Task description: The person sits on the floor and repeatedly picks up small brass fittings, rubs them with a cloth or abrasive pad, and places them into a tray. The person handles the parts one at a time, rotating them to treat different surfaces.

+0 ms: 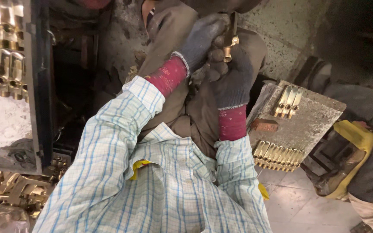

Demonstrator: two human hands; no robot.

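The small brass fitting (pixel 229 46) sits up near the top of my view, above my lap, pinched between both my gloved hands. My left hand (pixel 201 38), in a grey knit glove with a red cuff, wraps over it from the upper left, the fingers curled down tight against the piece so that only its golden end and a short threaded stub show. My right hand (pixel 229 75), in the same kind of glove, comes up from below, its fingers (pixel 216 55) bunched and closed against the underside of the fitting, touching the fingers of the other hand. A dark thin tool or bar (pixel 234 23) stands up just behind the fitting; I cannot tell which hand grips it. Both my sleeves are a light blue checked shirt (pixel 152 185), and under my hands lie my brown trousers (pixel 195 108). To my right, near my right forearm, a worn grey slab (pixel 311 121) carries a small reddish block (pixel 264 125), a short cluster of brass pieces (pixel 288 101) at its far part and a longer row of brass pieces (pixel 279 156) along its near edge. At the far left a dark metal frame (pixel 39 86) holds more brass parts (pixel 7 64), and a heap of brass castings (pixel 14 190) lies at the lower left.
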